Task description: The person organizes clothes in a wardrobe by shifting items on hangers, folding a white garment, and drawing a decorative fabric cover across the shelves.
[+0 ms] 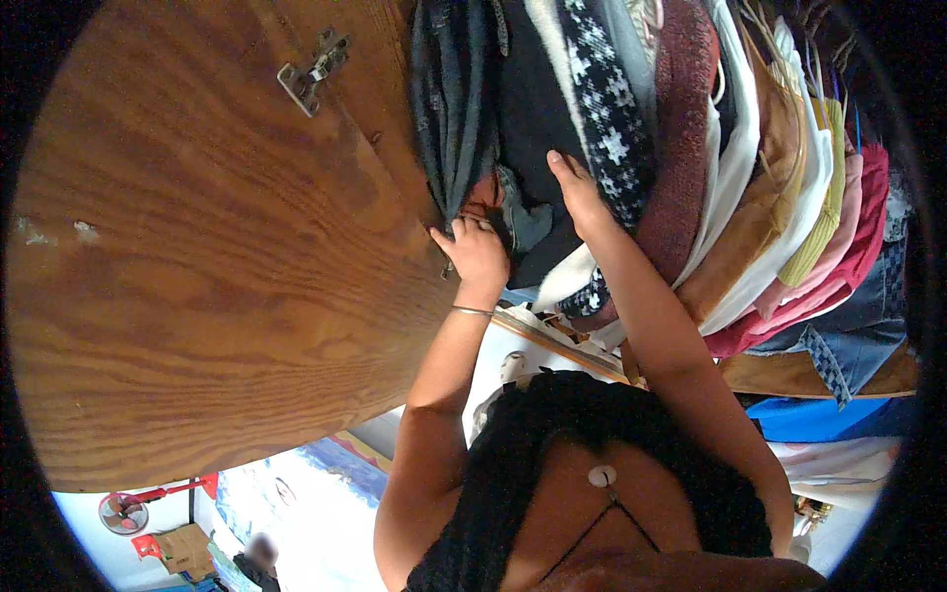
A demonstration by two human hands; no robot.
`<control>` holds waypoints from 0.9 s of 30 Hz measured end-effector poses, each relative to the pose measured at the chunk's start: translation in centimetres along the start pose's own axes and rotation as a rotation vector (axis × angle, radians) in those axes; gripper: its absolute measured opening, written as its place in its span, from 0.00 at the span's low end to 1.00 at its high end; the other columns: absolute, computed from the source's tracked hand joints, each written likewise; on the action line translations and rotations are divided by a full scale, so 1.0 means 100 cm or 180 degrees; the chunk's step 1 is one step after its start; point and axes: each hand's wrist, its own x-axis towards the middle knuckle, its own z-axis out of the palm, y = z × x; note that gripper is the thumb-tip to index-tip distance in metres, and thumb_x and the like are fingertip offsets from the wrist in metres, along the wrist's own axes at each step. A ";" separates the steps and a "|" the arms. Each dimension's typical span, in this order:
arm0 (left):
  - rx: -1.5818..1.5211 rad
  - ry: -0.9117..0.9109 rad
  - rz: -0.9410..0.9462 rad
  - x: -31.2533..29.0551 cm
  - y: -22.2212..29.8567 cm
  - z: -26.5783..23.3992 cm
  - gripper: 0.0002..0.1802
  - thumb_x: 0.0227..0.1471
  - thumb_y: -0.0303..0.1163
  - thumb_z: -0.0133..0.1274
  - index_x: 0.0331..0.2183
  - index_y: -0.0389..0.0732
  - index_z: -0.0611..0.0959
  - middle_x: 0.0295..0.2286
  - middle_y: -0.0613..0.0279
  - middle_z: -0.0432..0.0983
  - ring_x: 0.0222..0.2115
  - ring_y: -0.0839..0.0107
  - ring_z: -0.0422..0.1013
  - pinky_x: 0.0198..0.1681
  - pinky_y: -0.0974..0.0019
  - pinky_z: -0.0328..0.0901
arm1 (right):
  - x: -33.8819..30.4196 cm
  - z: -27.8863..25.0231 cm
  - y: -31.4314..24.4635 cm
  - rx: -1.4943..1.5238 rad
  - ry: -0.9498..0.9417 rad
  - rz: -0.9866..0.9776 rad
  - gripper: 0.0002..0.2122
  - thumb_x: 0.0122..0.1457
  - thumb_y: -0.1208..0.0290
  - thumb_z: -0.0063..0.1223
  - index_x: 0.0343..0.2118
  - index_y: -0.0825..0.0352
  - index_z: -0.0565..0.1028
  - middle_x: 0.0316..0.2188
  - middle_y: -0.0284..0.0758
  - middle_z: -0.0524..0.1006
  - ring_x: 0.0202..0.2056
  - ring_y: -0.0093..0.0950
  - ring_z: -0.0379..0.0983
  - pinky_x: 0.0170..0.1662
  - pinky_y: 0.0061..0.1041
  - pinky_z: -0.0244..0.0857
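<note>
Clothes hang in a tight row in a wooden wardrobe. At the row's left end is a dark grey garment [456, 109], gathered and narrowing downward. My left hand [475, 252], with a ring and a bangle, has its fingers curled at its lower end. Just beside that hand a reddish cloth [483, 195] and a greyish-blue denim piece [525, 222] show. My right hand [577, 192] lies against a black garment [533, 118], fingers stretched out and partly hidden among the clothes. To its right hangs a black-and-white patterned garment [614, 128] with a white fleecy edge.
A wooden door [217, 257] with a metal hinge [314, 74] stands open at left. Further right hang a maroon knit [681, 148], a brown garment [755, 217] and a pink-red one [858, 247]. Below left are a bed [306, 503], a fan [123, 513] and a blurred person [258, 567].
</note>
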 end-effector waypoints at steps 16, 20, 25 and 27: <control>-0.0499 -0.1132 -0.0115 0.079 0.036 0.117 0.28 0.55 0.35 0.38 0.57 0.38 0.65 0.60 0.55 0.52 0.61 0.63 0.48 0.63 0.57 0.38 | -0.007 -0.007 -0.008 -0.0311 -0.0135 -0.0014 0.33 0.57 0.50 0.48 0.58 0.73 0.60 0.59 0.42 0.60 0.60 0.31 0.53 0.62 0.25 0.43; -0.0672 -0.2262 -0.0140 0.076 0.034 0.180 0.28 0.58 0.38 0.34 0.58 0.39 0.63 0.62 0.65 0.48 0.63 0.61 0.42 0.64 0.61 0.37 | -0.005 -0.030 0.002 -0.0568 0.0192 0.0121 0.33 0.57 0.49 0.49 0.58 0.70 0.61 0.59 0.41 0.60 0.60 0.30 0.54 0.62 0.25 0.42; -0.0741 -0.1669 0.0063 0.085 0.042 0.274 0.26 0.53 0.33 0.40 0.53 0.36 0.70 0.45 0.46 0.72 0.46 0.54 0.70 0.47 0.55 0.65 | -0.023 0.057 -0.035 -0.0800 -0.0424 -0.0178 0.32 0.56 0.50 0.50 0.58 0.69 0.62 0.59 0.40 0.60 0.61 0.29 0.53 0.62 0.24 0.42; -0.3383 -0.0542 -0.1061 0.025 0.098 0.241 0.25 0.48 0.33 0.44 0.50 0.36 0.73 0.31 0.42 0.77 0.34 0.45 0.73 0.38 0.50 0.68 | -0.004 0.027 -0.006 -0.0539 -0.0289 -0.0086 0.33 0.56 0.51 0.51 0.58 0.69 0.61 0.59 0.40 0.60 0.61 0.29 0.53 0.62 0.24 0.42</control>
